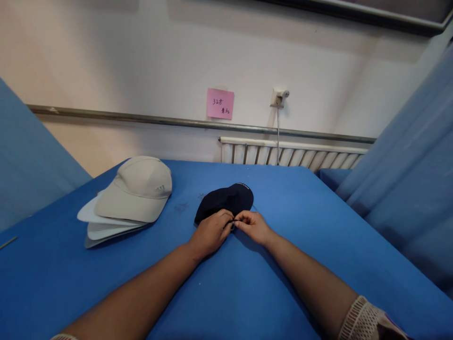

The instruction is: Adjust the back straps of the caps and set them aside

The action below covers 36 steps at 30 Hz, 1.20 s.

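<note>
A dark navy baseball cap (pixel 222 200) lies on the blue table (pixel 226 293) in front of me, its brim pointing away to the right. Both hands are at the cap's near edge, fingertips almost meeting over its back strap (pixel 232 225), where a small buckle seems to show. My left hand (pixel 211 232) is closed, thumb and fingers pinching the strap from the left. From the right, my right hand (pixel 254 226) pinches the same strap between thumb and forefinger. The fingertips partly hide the buckle.
On the left stands a stack of light caps, a beige cap (pixel 141 184) on top. A thin stick (pixel 7 243) lies at the far left. Behind the table are a radiator (pixel 262 153), a metal rail (pixel 159 121) and a plugged-in cord (pixel 278 123). Blue curtains (pixel 406 141) hang at both sides.
</note>
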Motion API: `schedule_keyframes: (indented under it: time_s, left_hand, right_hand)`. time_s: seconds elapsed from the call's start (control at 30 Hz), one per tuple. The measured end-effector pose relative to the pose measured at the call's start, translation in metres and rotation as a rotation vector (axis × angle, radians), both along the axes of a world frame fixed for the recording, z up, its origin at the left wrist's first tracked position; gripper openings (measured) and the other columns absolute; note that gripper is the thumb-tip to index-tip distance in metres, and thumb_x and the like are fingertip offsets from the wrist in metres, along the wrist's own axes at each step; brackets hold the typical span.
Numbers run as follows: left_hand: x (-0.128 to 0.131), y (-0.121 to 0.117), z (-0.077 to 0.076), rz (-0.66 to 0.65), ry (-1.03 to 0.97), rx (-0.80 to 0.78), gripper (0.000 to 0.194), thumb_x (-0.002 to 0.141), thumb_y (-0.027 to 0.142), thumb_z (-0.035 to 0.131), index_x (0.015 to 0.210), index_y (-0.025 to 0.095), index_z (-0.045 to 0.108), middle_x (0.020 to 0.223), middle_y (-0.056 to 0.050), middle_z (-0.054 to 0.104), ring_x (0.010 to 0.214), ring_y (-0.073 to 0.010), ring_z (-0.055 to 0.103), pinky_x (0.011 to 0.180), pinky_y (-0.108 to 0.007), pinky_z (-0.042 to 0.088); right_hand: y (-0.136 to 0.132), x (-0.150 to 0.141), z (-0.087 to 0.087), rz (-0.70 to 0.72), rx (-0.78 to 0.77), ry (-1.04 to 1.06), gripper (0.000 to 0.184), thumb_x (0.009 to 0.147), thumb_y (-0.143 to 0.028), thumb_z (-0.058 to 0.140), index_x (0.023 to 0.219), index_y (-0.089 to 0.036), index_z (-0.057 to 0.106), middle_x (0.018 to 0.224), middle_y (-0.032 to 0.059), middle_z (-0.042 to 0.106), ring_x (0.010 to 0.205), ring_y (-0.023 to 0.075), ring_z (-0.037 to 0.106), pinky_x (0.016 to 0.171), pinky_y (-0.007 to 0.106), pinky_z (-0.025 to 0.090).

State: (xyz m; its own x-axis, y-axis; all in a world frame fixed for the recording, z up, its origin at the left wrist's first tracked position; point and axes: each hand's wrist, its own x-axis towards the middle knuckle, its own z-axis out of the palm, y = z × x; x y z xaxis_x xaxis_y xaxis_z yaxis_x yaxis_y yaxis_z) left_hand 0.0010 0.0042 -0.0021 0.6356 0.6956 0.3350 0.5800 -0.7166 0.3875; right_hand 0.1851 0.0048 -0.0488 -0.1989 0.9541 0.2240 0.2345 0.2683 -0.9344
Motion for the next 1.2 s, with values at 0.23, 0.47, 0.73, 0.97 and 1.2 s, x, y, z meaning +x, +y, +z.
schedule_keyframes:
  time_s: [0.23,0.47,0.73,0.97,1.2]
  left_hand:
    - [-0.005,0.001,0.001,-0.067,-0.132,-0.111,0.017,0.088,0.021,0.053,0.101,0.02,0.063,0.104,-0.006,0.065,0.096,-0.0188,0.061,0.087,-0.033,0.05]
    - [-0.014,-0.008,0.01,0.107,-0.27,-0.279,0.032,0.089,0.032,0.054,0.118,0.02,0.059,0.108,-0.007,0.069,0.095,-0.0213,0.065,0.086,-0.038,0.052]
    - [-0.012,-0.005,0.012,0.1,-0.572,-0.542,0.024,0.081,0.031,0.063,0.101,0.017,0.063,0.095,-0.006,0.069,0.09,-0.0192,0.066,0.082,-0.037,0.054]
    - [-0.011,-0.012,0.015,0.126,-0.414,-0.245,0.022,0.08,0.024,0.062,0.101,0.023,0.067,0.094,-0.002,0.068,0.091,-0.0185,0.062,0.087,-0.037,0.05]
    - [-0.013,-0.012,0.02,0.135,-0.271,-0.044,0.012,0.087,0.023,0.052,0.089,0.02,0.064,0.086,-0.002,0.066,0.085,-0.0188,0.058,0.078,-0.034,0.048]
  right_hand:
    - [-0.011,0.002,0.008,-0.053,0.167,-0.187,0.009,0.077,-0.015,0.064,0.085,-0.019,0.065,0.073,-0.0017,0.062,0.06,0.0099,0.054,0.058,0.022,0.044]
    - [-0.023,0.008,0.017,0.012,0.59,-0.323,0.024,0.078,-0.004,0.053,0.095,-0.021,0.059,0.098,0.0057,0.065,0.089,0.0166,0.063,0.079,0.031,0.054]
    - [-0.027,0.01,0.023,0.018,0.759,-0.41,0.022,0.085,-0.004,0.046,0.098,-0.018,0.058,0.106,0.01,0.06,0.098,0.0176,0.061,0.086,0.033,0.055]
    - [-0.028,0.01,0.022,-0.006,0.774,-0.453,0.02,0.087,-0.006,0.046,0.098,-0.018,0.059,0.106,0.0095,0.06,0.094,0.0174,0.062,0.082,0.032,0.057]
    - [-0.028,0.01,0.021,-0.007,0.775,-0.465,0.019,0.088,-0.008,0.046,0.097,-0.018,0.06,0.108,0.0103,0.06,0.096,0.018,0.062,0.084,0.033,0.057]
